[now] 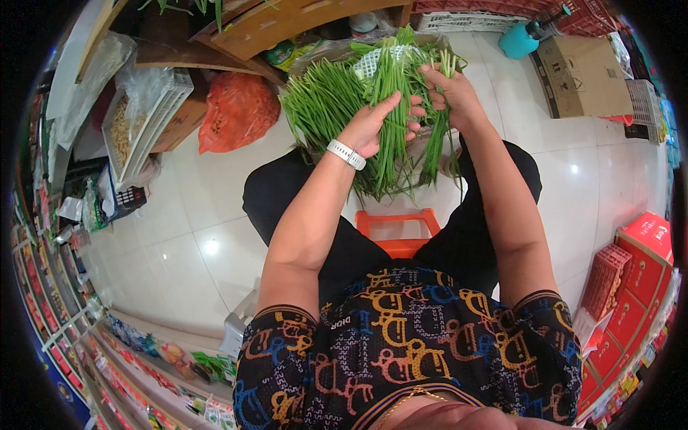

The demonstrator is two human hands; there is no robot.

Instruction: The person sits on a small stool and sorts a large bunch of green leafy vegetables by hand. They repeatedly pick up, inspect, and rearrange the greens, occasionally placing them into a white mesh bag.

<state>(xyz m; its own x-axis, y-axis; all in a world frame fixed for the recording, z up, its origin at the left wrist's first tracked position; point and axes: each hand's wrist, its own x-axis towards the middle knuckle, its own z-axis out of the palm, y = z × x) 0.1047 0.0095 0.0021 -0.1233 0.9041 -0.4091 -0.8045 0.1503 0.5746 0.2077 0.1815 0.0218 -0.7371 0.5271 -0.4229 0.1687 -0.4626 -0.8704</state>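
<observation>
My left hand (384, 121), with a white watch band on its wrist, is closed around a bunch of long green leafy stalks (391, 140), which look like garlic chives. To its right, my right hand (449, 91) grips a smaller bunch of stalks (436, 150) near their pale ends, and their leaves hang down. A large heap of the same greens (322, 99) lies in front of me, left of and beneath my hands. White foam netting (371, 62) shows among the stalks. What holds the heap is mostly hidden.
An orange plastic stool (400, 247) stands between my knees. At the left are a red plastic bag (236, 113) and a white crate (156, 126). A wooden table (301, 27) is ahead. A cardboard box (583, 78) and a teal spray bottle (518, 42) stand at the right.
</observation>
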